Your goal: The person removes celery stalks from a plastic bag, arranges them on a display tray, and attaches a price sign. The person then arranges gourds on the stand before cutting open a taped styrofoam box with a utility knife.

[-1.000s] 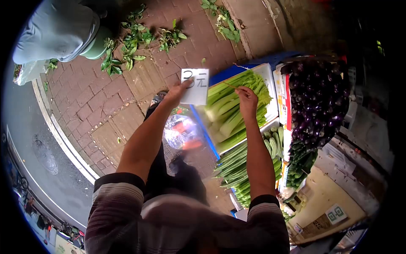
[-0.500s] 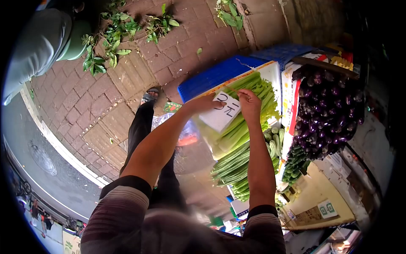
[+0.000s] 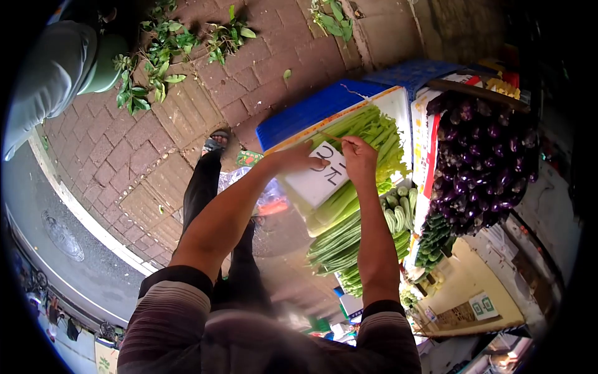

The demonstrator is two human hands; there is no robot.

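Note:
A white price sign (image 3: 316, 184) with "3元" in black is tilted over a box of celery (image 3: 381, 134). My left hand (image 3: 298, 157) is closed on the sign's left edge, thumb across its face. At the opposite edge, my right hand (image 3: 359, 157) has its fingers pinched together. A thin brown stick (image 3: 331, 136) runs out from these fingertips, over the celery; its other end is hard to make out. Clear plastic covers part of the celery below the sign. Bundled long green beans (image 3: 339, 244) lie just nearer to me than the celery.
Purple eggplants (image 3: 483, 159) fill a white box on the right, with pale green gourds (image 3: 398, 209) beside it. A blue crate (image 3: 305, 118) borders the celery. Leafy sprigs (image 3: 163, 56) lie on the brick pavement. Another person's leg (image 3: 50, 68) is at upper left.
Both hands and the sign have shifted slightly left and down in view, along with the whole scene. My right hand has turned, its fingers now more curled near the sign's edge.

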